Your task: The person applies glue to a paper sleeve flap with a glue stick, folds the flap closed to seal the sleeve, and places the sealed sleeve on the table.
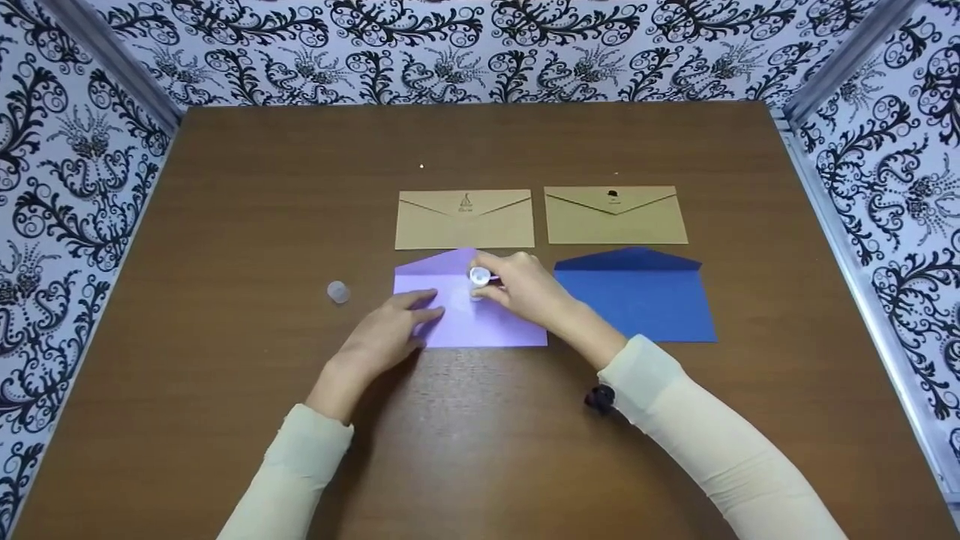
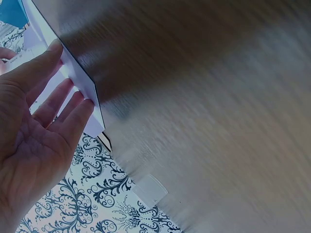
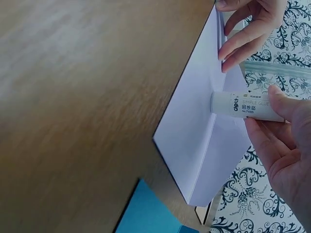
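A purple envelope (image 1: 487,322) lies on the table with its flap folded out at the far side. My left hand (image 1: 386,330) rests on its left part, fingers spread and fairly straight on the paper. In my right hand (image 1: 529,285) a white glue stick (image 3: 245,106) is gripped between thumb and fingers. It stands upright, its lower end right at the envelope near the flap's fold. The glue stick's cap (image 1: 338,292) lies on the table, left of the envelope.
Right of the purple envelope is a blue envelope (image 1: 637,307), flap out. Behind them lie a beige envelope (image 1: 465,229) and an olive-gold envelope (image 1: 616,221), flaps down. Patterned panels (image 1: 450,52) border the brown table (image 1: 300,172) at the back and sides.
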`<state>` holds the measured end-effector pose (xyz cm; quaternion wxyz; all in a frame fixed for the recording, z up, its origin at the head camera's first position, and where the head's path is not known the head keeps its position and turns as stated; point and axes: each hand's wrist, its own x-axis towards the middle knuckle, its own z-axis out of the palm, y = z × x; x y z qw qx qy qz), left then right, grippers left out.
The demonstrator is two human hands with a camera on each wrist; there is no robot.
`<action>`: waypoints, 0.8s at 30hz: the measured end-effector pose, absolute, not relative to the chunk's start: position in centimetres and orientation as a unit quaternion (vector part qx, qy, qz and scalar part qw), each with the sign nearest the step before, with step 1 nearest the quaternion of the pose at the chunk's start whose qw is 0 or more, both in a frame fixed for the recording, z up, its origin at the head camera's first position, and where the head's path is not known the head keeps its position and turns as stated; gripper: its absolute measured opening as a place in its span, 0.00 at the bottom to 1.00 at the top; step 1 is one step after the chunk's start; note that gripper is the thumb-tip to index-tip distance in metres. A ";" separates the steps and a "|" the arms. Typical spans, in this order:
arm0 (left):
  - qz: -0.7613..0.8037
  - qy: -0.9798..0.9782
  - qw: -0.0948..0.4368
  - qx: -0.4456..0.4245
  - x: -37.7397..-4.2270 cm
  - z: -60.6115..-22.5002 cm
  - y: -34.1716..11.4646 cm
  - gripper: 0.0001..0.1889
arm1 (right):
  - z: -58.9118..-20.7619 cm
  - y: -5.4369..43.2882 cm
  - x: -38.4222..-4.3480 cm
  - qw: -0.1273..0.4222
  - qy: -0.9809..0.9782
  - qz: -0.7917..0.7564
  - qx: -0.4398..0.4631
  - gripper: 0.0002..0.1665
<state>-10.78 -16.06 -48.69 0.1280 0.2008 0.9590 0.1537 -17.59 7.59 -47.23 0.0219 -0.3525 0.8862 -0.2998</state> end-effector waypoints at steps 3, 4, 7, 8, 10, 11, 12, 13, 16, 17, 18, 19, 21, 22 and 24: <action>0.151 0.960 0.130 0.199 -10.8 -48.7 -16.1 0.27 | -47.4 7.6 -17.2 0.020 0.883 -0.307 -0.354 0.16; 0.151 0.959 0.130 0.199 -10.8 -48.7 -16.1 0.27 | -47.4 7.6 -17.1 0.018 0.883 -0.307 -0.355 0.16; 0.149 0.959 0.123 0.206 -10.8 -48.8 -16.2 0.27 | -47.5 7.5 -16.8 0.012 0.880 -0.305 -0.364 0.16; 0.149 0.959 0.122 0.208 -10.8 -48.8 -16.2 0.27 | -47.5 7.4 -16.7 0.011 0.879 -0.304 -0.368 0.16; 0.148 0.959 0.120 0.211 -10.8 -48.9 -16.2 0.27 | -47.6 7.3 -16.5 0.012 0.876 -0.303 -0.374 0.16; 0.148 0.959 0.119 0.213 -10.8 -48.9 -16.3 0.27 | -47.5 7.1 -16.4 0.015 0.875 -0.303 -0.377 0.16; 0.147 0.958 0.119 0.213 -10.8 -48.9 -16.3 0.27 | -47.5 7.0 -16.4 0.018 0.873 -0.305 -0.380 0.15; 0.147 0.958 0.120 0.213 -10.9 -48.9 -16.3 0.27 | -47.5 6.9 -16.4 0.021 0.871 -0.307 -0.382 0.15; 0.147 0.958 0.122 0.212 -10.9 -48.9 -16.2 0.27 | -47.5 6.6 -16.3 0.032 0.870 -0.308 -0.384 0.16; 0.146 0.959 0.122 0.212 -10.9 -48.9 -16.2 0.26 | -47.5 6.5 -16.3 0.035 0.870 -0.307 -0.384 0.16; 0.147 0.959 0.123 0.211 -10.9 -48.9 -16.1 0.26 | -47.5 6.4 -16.4 0.037 0.871 -0.305 -0.383 0.16; 0.147 0.959 0.123 0.211 -10.9 -48.9 -16.1 0.26 | -47.4 6.2 -16.4 0.038 0.872 -0.302 -0.383 0.17; 0.148 0.959 0.125 0.209 -11.0 -48.9 -16.1 0.26 | -47.4 6.0 -16.6 0.038 0.874 -0.295 -0.384 0.17; 0.148 0.959 0.124 0.209 -11.0 -48.9 -16.1 0.26 | -47.3 5.8 -16.7 0.037 0.875 -0.292 -0.385 0.17; 0.149 0.958 0.124 0.209 -11.0 -48.9 -16.0 0.26 | -47.3 5.6 -16.9 0.034 0.874 -0.291 -0.387 0.17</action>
